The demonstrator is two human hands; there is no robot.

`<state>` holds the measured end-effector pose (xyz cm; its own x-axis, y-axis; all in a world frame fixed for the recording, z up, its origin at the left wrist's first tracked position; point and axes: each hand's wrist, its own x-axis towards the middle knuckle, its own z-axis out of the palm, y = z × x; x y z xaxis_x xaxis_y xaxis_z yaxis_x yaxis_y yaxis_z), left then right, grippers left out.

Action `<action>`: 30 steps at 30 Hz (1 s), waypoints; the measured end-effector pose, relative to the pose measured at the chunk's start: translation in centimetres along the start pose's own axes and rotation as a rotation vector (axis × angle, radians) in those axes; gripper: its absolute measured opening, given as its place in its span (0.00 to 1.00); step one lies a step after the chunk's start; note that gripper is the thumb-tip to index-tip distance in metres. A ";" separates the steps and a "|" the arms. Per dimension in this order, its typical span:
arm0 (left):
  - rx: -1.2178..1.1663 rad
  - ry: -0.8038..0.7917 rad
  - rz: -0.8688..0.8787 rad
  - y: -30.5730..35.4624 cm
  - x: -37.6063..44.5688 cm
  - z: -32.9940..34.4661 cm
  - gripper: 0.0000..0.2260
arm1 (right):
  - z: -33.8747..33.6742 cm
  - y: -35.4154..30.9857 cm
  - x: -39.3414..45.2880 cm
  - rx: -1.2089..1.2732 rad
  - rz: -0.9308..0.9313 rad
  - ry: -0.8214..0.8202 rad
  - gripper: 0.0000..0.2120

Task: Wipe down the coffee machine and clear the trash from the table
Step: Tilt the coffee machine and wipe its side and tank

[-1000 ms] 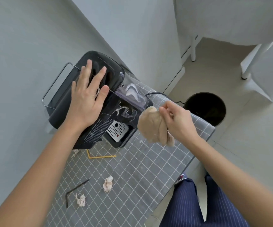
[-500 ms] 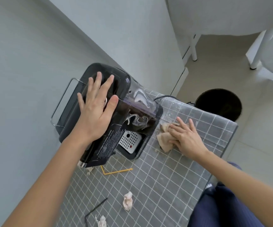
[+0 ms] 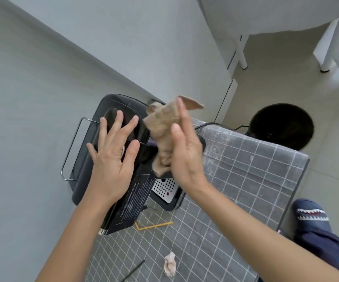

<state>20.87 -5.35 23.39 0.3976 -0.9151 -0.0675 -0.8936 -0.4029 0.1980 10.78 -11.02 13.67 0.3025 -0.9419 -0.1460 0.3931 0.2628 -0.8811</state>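
While our flat left hand steadies the coffee machine hard against the wall, drip tray toward us, our right hand clutches the cloth upright beside open tablecloth.

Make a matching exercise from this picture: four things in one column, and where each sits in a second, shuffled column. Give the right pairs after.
Things
1. tan cloth
2. yellow straw
3. crumpled paper
4. black bin

Places
A. on the floor beyond the table's far end
B. lying on the checked tablecloth just in front of the coffee machine
C. held by the right hand against the machine
D. on the tablecloth near the bottom of the picture

Pairs: 1-C, 2-B, 3-D, 4-A
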 end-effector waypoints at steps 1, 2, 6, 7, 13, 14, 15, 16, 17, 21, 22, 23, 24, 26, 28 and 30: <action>0.001 -0.001 -0.002 0.0 0.0 0.0 0.20 | 1.3 0.1 0.1 -0.070 -0.028 0.004 0.22; 0.003 -0.003 -0.003 0.0 0.0 -0.1 0.20 | 2.4 0.4 0.2 -0.163 -0.056 0.023 0.24; 0.007 -0.002 -0.014 0.0 0.1 -0.2 0.20 | 4.1 1.8 1.2 -0.232 -0.101 0.172 0.23; 0.009 -0.004 -0.014 0.0 0.1 -0.2 0.20 | 4.0 2.3 1.3 -0.236 -0.120 0.194 0.22; -0.004 -0.001 -0.005 -0.1 0.1 -0.1 0.20 | 2.6 6.1 2.2 -0.237 -0.060 0.291 0.22; -0.008 -0.001 -0.003 -0.1 0.1 -0.1 0.20 | 2.1 6.9 2.3 -0.245 -0.027 0.301 0.22; -0.010 -0.001 -0.003 -0.1 0.1 -0.1 0.20 | 1.7 7.5 2.3 -0.246 0.007 0.303 0.23; -0.010 -0.001 -0.003 -0.1 0.1 0.0 0.20 | 1.3 8.0 2.3 -0.246 0.032 0.303 0.23; -0.009 0.002 -0.002 -0.1 0.1 0.0 0.20 | 0.9 8.3 2.3 -0.248 0.048 0.305 0.23; -0.010 0.009 -0.002 0.0 0.1 -0.1 0.20 | 0.0 8.7 2.3 -0.290 0.114 0.293 0.24; -0.009 0.009 -0.002 0.0 0.1 -0.1 0.20 | -0.1 8.5 2.3 -0.311 0.139 0.284 0.23; -0.008 0.009 -0.002 0.0 0.1 -0.1 0.20 | -0.2 8.4 2.4 -0.331 0.174 0.276 0.22; -0.009 0.008 -0.002 0.0 0.1 -0.1 0.20 | -0.3 8.2 2.3 -0.353 0.202 0.268 0.22; -0.014 0.009 -0.003 0.1 0.1 -0.1 0.20 | -0.5 7.3 2.1 -0.402 0.234 0.261 0.22; -0.017 0.011 -0.002 0.1 0.1 0.0 0.20 | -0.8 6.4 1.9 -0.440 0.253 0.256 0.19; -0.015 0.012 0.002 0.1 0.0 0.0 0.20 | -1.1 5.4 1.6 -0.493 0.254 0.231 0.16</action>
<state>20.81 -5.41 23.43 0.3984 -0.9155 -0.0559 -0.8911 -0.4008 0.2129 12.41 -11.39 8.17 0.1162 -0.8981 -0.4242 -0.1321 0.4093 -0.9028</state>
